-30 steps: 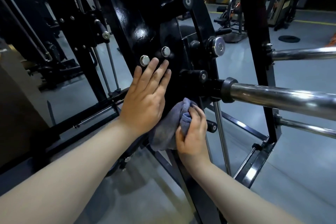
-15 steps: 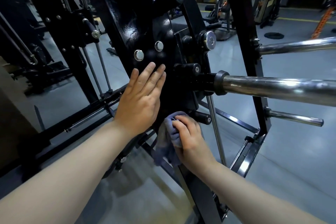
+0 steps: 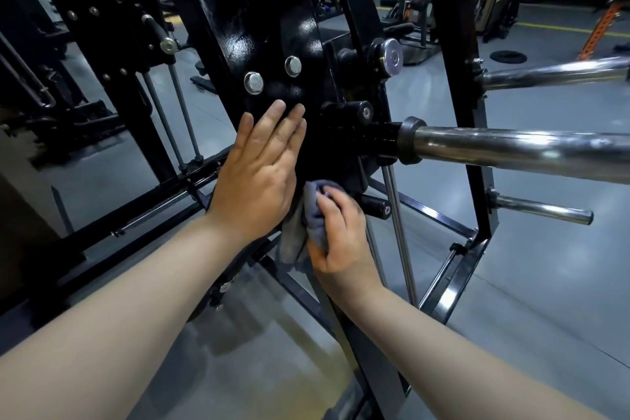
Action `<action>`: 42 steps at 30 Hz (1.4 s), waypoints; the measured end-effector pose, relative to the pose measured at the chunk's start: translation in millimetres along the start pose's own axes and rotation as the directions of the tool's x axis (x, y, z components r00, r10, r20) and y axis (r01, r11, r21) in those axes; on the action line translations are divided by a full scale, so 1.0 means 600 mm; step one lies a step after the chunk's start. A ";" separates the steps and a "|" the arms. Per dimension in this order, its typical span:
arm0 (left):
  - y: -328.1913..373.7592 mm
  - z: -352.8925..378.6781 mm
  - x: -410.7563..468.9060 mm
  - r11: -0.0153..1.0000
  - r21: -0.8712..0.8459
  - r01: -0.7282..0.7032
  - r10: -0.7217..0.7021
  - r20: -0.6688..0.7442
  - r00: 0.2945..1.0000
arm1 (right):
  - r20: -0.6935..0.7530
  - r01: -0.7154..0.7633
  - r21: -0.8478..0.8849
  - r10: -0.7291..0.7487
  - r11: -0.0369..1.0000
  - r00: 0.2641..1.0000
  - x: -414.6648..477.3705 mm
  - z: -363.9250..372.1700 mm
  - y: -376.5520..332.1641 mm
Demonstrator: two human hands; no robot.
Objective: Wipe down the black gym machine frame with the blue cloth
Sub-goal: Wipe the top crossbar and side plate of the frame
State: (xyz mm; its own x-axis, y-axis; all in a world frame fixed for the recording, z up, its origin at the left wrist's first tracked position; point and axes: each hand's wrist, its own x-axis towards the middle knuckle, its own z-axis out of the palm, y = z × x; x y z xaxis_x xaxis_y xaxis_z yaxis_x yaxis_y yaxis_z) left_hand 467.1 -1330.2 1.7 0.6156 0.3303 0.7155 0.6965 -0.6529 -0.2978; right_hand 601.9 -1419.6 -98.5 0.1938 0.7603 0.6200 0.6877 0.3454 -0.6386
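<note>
- Wiping is under way: the right hand clenches a bunched blue-grey microfibre cloth and presses it to the bottom edge of the glossy black steel gym machine frame, just beside a short black rubber-capped peg
- The left hand grasps nothing; it lies flat on the frame's plate with its fingers straight, just below two round silver bolt heads, seemingly as a brace
- The plate above the hands shines under the lights, but whether it has been wiped cannot be told from shine alone
- Likely left, as a judgement: the slanted beam running below the cloth, the low base rails near the grey floor, and the black collar round the thick chrome bar
- The frame's main beam has its long axis on a slant, top towards the upper left of the view and foot towards the lower right
- The cloth's long axis is roughly upright: its crumpled top sits under the fingertips and a loose tail hangs down between the two wrists
</note>
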 end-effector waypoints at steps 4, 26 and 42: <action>0.006 0.005 -0.004 1.000 -0.015 0.015 -0.015 -0.012 1.000 | 0.097 0.036 -0.013 -0.035 0.999 0.995 -0.028 -0.026 0.015; 0.019 0.011 -0.032 0.999 -0.031 -0.019 0.019 0.001 1.000 | 0.159 -0.570 0.297 0.549 0.766 0.821 -0.050 -0.055 0.006; 0.030 0.016 -0.035 0.998 -0.063 0.016 -0.017 -0.011 1.000 | 0.149 -0.164 -0.147 0.186 0.975 0.971 0.065 -0.073 0.001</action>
State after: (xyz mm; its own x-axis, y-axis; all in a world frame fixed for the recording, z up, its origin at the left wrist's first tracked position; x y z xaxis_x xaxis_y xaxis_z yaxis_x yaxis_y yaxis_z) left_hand 470.2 -1342.6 -24.7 0.6000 0.3337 0.7271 0.6817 -0.6889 -0.2463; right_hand 640.3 -1413.7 -54.5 0.2118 0.8848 0.4151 0.7419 0.1309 -0.6576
